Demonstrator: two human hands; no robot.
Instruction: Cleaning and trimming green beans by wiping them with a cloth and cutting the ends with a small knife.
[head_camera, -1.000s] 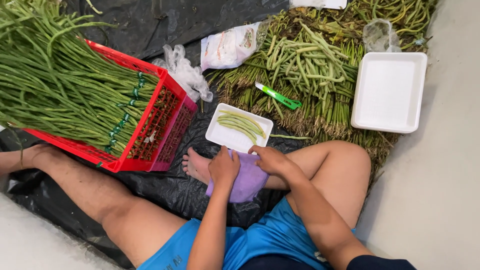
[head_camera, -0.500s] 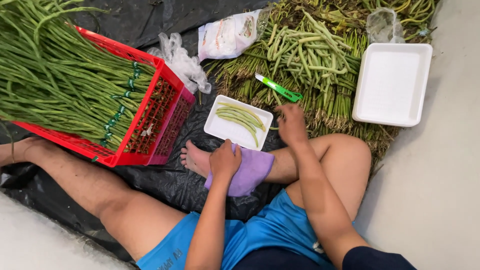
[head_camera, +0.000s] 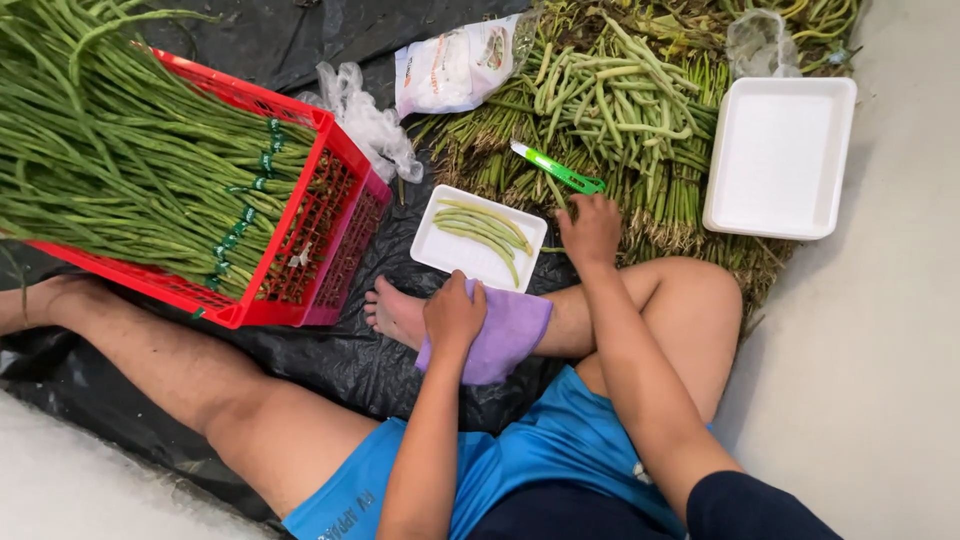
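I sit on a black sheet with my legs folded. My left hand (head_camera: 453, 313) rests on a purple cloth (head_camera: 500, 335) draped over my shin, fingers curled on it. My right hand (head_camera: 591, 229) reaches forward onto the pile of green beans (head_camera: 610, 110), just below a green-handled cutter (head_camera: 558, 170) lying on the beans; the fingers look spread and hold nothing that I can see. A small white foam tray (head_camera: 450, 250) with a few cut beans (head_camera: 485, 228) sits between my foot and the pile.
A red plastic crate (head_camera: 330, 220) heaped with long green beans (head_camera: 110, 150) stands on the left. A larger white foam tray (head_camera: 780, 155) lies at the right. Plastic bags (head_camera: 455, 65) lie behind the small tray. Pale floor runs along the right side.
My right hand left the cloth area and moved forward past the small tray to the bean pile near the cutter. My left hand stayed on the purple cloth.
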